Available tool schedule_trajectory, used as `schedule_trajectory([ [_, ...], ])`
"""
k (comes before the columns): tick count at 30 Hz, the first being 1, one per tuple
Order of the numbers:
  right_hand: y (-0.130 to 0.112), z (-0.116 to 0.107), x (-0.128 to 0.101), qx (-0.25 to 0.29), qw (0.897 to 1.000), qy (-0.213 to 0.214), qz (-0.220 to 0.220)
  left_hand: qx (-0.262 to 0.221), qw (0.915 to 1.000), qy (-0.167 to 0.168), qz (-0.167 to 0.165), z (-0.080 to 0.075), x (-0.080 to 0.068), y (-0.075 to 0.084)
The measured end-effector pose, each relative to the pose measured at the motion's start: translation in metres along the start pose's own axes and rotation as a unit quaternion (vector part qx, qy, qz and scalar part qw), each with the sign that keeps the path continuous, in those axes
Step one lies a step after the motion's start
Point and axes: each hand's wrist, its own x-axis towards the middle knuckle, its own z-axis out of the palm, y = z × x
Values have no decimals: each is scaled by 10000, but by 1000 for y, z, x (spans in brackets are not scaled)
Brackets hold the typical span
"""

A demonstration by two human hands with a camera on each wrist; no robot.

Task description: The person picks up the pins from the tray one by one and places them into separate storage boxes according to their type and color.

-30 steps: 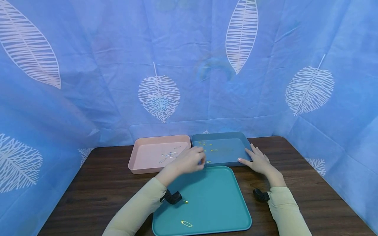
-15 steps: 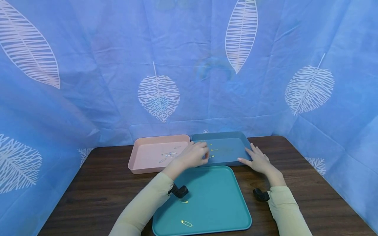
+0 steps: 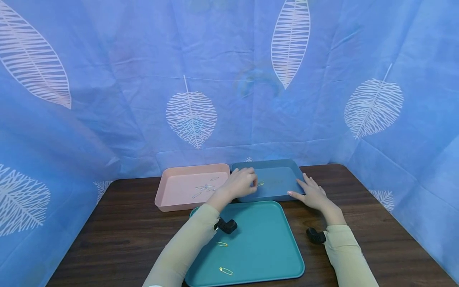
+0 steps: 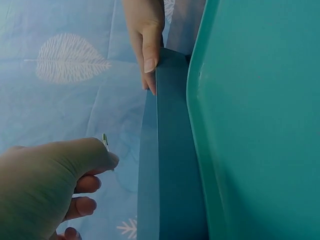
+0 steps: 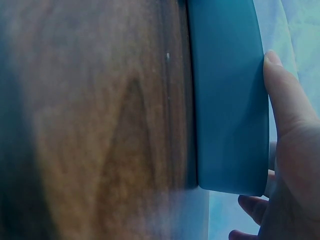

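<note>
My left hand (image 3: 238, 184) hovers over the left part of the blue tray (image 3: 277, 195). In the left wrist view it pinches a small safety pin (image 4: 105, 142) between thumb and forefinger, and only the pin's ends show. A yellow safety pin (image 3: 261, 183) in the blue tray lies just right of that hand; any others there are hidden behind it. At the blue tray's right front corner, my right hand (image 3: 313, 194) rests with fingers spread. Its thumb (image 5: 282, 92) touches the rim in the right wrist view.
A pink tray (image 3: 163, 191) with several silver safety pins (image 3: 205, 188) stands left of the blue one. In front, a flat teal tray (image 3: 265, 247) bears two yellow safety pins (image 3: 226, 271). A patterned blue cloth (image 3: 229, 99) hangs behind the dark wooden table (image 3: 107, 231).
My left hand has moved right and slightly away from me, from beside the pink tray's corner to over the blue tray. The right hand has stayed on the corner.
</note>
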Motion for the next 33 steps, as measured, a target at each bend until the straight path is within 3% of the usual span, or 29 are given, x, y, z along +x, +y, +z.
schedule_trajectory([
  [22, 0, 0, 0, 38, 10000, 7, 74, -257, 9968, -368, -654, 20, 38, 5],
  [33, 0, 1, -1, 18, 10000, 81, 31, 66, 9929, -434, -1105, 25, 59, 3],
])
